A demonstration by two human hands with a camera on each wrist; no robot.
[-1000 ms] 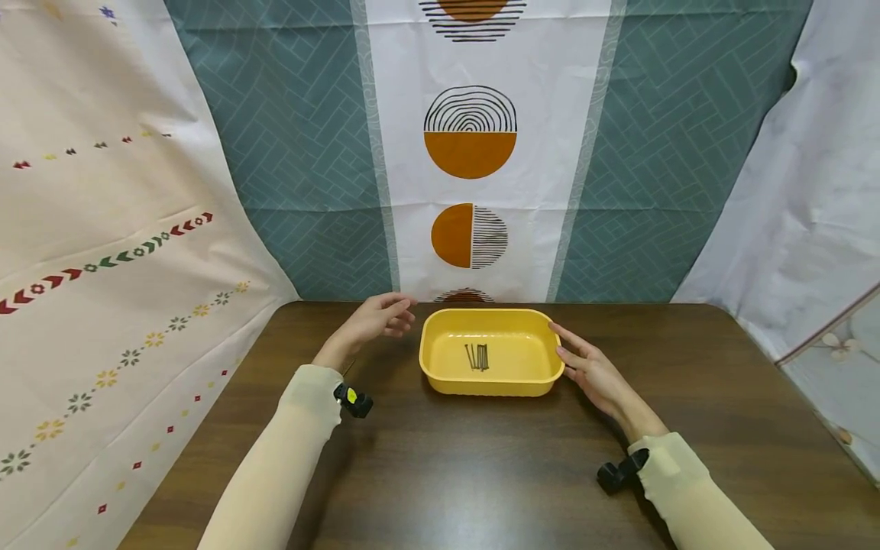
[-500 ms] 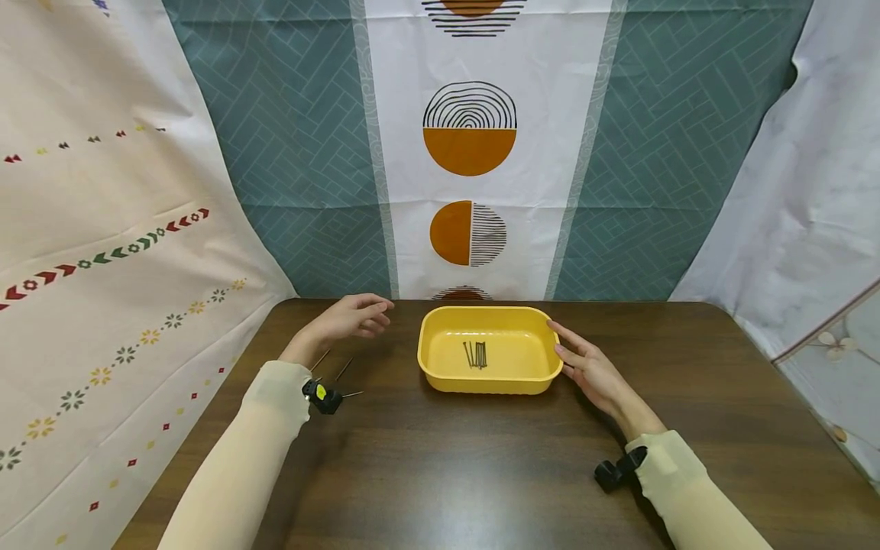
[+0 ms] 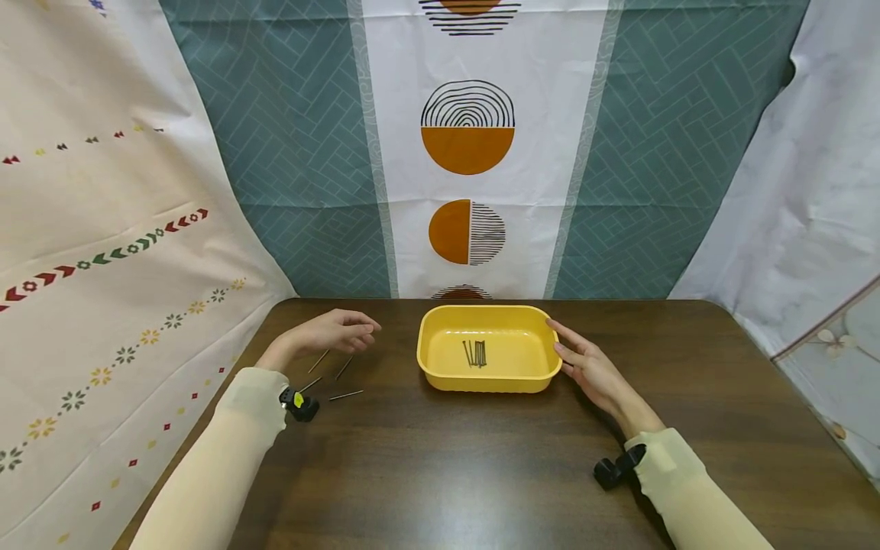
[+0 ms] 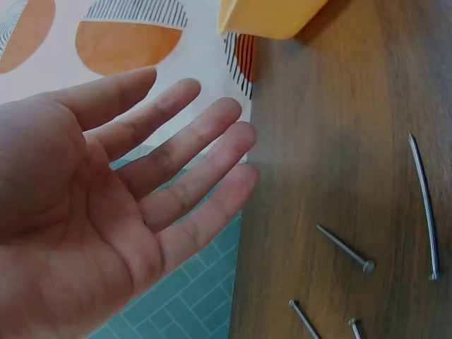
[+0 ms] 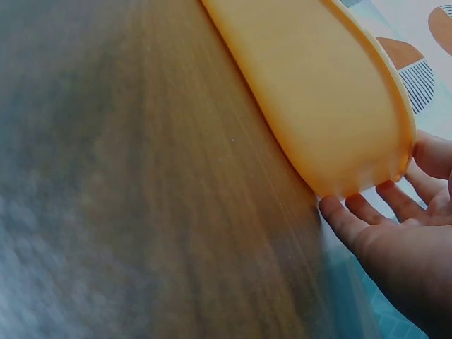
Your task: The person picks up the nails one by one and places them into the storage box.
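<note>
My left hand (image 3: pixel 337 331) hovers over the left side of the table, palm sideways and fingers loosely spread; the left wrist view shows the palm (image 4: pixel 63 205) with nothing in it. Below it lie several loose metal nails (image 3: pixel 346 395); one nail (image 4: pixel 345 248) has its round head in plain sight and another nail (image 4: pixel 425 212) is longer. A yellow plastic tray (image 3: pixel 490 386) stands at the middle back, with several nails (image 3: pixel 478 354) side by side inside. At its right end, my right hand (image 3: pixel 596 374) touches the wall and rim with outstretched fingertips (image 5: pixel 332 206).
The dark wooden table (image 3: pixel 440 458) ends at the back against a patterned cloth (image 3: pixel 467 153). A cream embroidered cloth (image 3: pixel 124 305) hangs along the left side and a white cloth (image 3: pixel 811 191) along the right.
My left hand has moved left and slightly toward me, away from the tray, uncovering the loose nails on the table. The right hand keeps its place at the tray's right end.
</note>
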